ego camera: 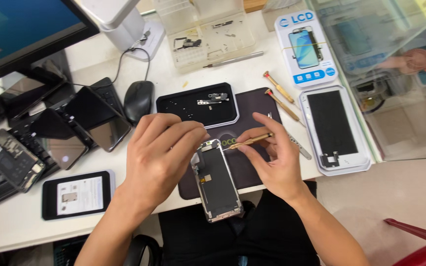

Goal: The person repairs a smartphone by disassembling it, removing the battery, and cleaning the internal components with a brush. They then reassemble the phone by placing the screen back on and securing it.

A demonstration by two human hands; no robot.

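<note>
I see my left hand (161,150) pinching the top edge of the phone frame (217,181), which runs lengthwise toward me on the mat (252,106), while my right hand (272,160) holds the screwdriver (248,142) tightly, tip leftward at that top edge.

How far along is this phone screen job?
Done: small metal parts lie in the black tray. In hand: the left hand steadies the dark phone screen panel while the right hand works a brass screwdriver at its top. Left: the other screen sits untouched in its white tray.
</note>
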